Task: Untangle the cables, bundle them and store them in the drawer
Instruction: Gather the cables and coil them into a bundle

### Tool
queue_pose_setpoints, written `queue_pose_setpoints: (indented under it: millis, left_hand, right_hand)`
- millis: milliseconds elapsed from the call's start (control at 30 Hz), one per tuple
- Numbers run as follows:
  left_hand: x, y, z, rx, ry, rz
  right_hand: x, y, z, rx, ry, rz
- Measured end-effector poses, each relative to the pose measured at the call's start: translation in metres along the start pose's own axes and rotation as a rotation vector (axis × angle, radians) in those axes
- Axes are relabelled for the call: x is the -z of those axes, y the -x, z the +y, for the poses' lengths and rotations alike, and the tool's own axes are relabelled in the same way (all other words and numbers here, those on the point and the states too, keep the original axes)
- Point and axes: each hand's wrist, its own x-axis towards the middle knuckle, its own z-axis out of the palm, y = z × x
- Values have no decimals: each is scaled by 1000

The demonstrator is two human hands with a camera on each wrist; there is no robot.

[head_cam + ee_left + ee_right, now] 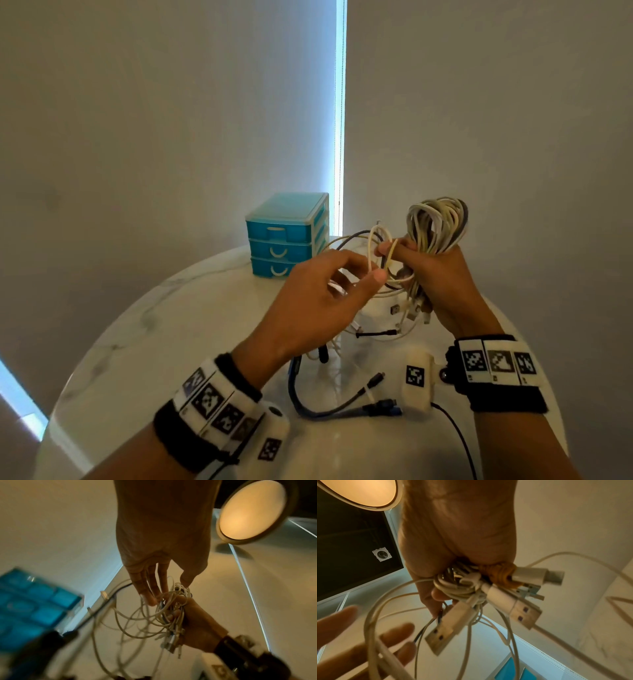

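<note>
My right hand (421, 270) grips a coiled bundle of white and grey cables (436, 224), held up over the table. Several USB plugs (522, 608) hang from under its fist (453, 534). A few loose cream and dark loops (376, 246) spill leftward from the bundle. My left hand (359, 270) reaches into those loops with its fingers (150, 596) straight and spread, touching the strands without gripping. The blue three-drawer unit (286, 236) stands behind, at the table's far edge, all drawers closed.
More cables lie on the round white marble table (171, 342) below my hands: a blue-grey one (308, 407) with dark plugs, a short black one (376, 333) and thin white ones. A grey wall and a blind stand close behind the table.
</note>
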Motion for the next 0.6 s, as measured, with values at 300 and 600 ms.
queue_pose_setpoints:
  millis: [300, 600]
  left_hand:
    - [35, -35, -33, 39, -67, 396]
    - [74, -43, -43, 218, 169, -247]
  right_hand:
    - [-3, -6, 12, 51, 187, 19]
    - [1, -7, 18, 232, 544, 97]
